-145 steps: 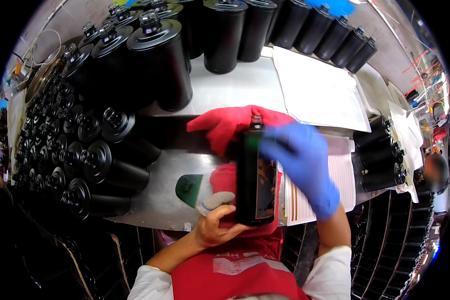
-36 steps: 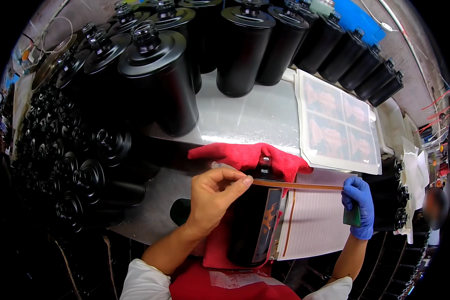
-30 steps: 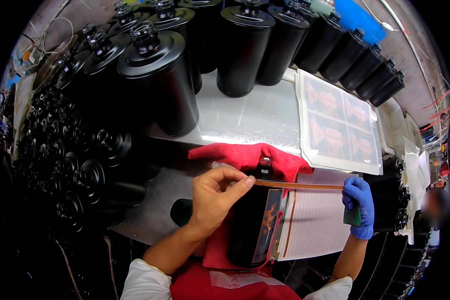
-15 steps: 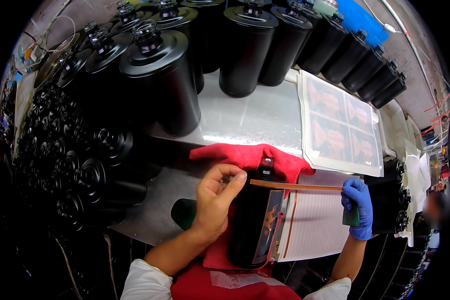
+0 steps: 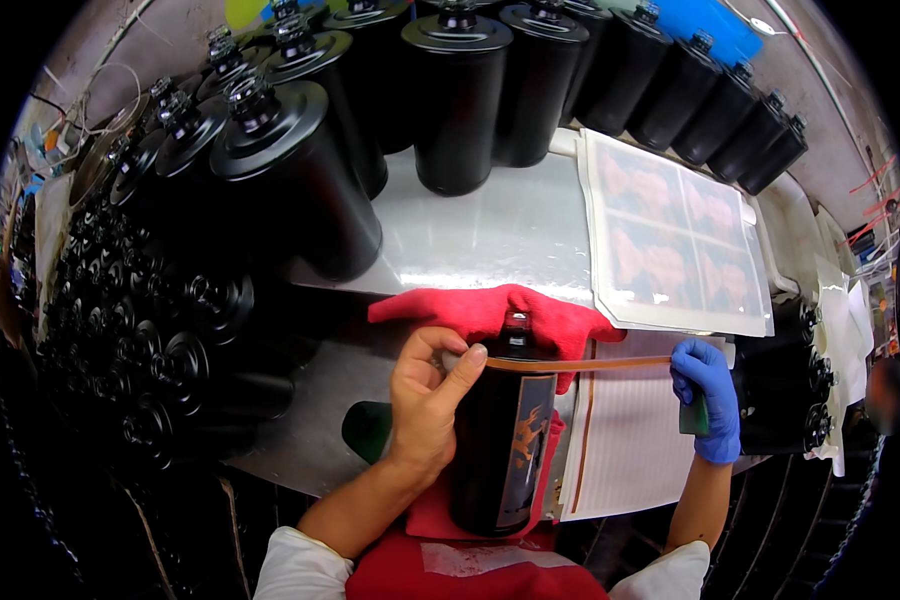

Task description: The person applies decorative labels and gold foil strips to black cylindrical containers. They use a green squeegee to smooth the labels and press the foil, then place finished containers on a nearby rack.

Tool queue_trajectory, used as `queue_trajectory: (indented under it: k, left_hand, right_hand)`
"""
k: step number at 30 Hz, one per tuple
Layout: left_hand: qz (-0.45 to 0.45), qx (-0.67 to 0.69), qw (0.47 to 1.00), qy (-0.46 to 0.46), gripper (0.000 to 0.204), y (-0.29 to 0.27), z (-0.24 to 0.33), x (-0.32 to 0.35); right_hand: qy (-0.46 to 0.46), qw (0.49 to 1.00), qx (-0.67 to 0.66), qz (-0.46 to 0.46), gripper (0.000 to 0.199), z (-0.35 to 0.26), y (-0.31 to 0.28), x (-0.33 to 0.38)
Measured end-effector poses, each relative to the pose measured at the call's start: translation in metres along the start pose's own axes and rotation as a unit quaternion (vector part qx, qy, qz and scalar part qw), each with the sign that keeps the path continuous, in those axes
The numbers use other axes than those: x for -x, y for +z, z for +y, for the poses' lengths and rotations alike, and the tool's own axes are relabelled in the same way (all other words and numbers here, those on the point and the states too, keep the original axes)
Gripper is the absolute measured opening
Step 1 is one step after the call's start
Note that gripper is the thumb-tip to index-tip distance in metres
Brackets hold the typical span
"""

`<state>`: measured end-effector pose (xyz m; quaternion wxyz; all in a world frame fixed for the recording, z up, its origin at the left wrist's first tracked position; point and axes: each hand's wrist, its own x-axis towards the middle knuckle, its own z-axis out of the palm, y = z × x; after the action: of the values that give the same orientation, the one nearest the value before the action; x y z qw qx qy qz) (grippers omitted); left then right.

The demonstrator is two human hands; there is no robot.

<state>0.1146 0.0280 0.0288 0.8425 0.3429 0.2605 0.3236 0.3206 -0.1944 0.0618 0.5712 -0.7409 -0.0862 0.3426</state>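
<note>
A black bottle [image 5: 485,450] lies in front of me on a red cloth [image 5: 440,308], its neck pointing away. On its right side is a dark label [image 5: 527,455] with an orange figure. A thin orange-brown strip [image 5: 610,364] stretches across the bottle's shoulder. Its left end is pinched between thumb and forefinger of my bare left hand [image 5: 425,400], against the bottle's edge. My right hand [image 5: 708,395], in a blue glove, grips the other end and also keeps a small green pad [image 5: 696,416] in its palm.
Below the strip lies a sheet of strips [image 5: 625,450]. Beyond it is a stack of translucent printed sheets [image 5: 680,235]. Black bottles [image 5: 455,110] stand along the metal table's [image 5: 440,250] back; many more crowd the left. A dark green object [image 5: 366,430] sits beside my left wrist.
The strip has come down onto the bottle's shoulder and now bends along it. My right hand has shifted slightly left and up, while my left hand keeps its pinch.
</note>
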Motion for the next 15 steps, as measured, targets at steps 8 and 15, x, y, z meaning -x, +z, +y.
queue_trajectory:
  k: [8, 15]
  left_hand:
    - [-0.195, -0.455, 0.820, 0.286, 0.068, -0.007, 0.022, 0.064]
    - [-0.327, -0.667, 0.605, 0.285, 0.065, -0.033, 0.003, 0.096]
  right_hand:
    - [0.017, 1.000, 0.001, -0.006, 0.015, 0.009, -0.003, -0.005]
    - [0.025, 1.000, 0.017, -0.007, 0.016, 0.011, 0.004, -0.002]
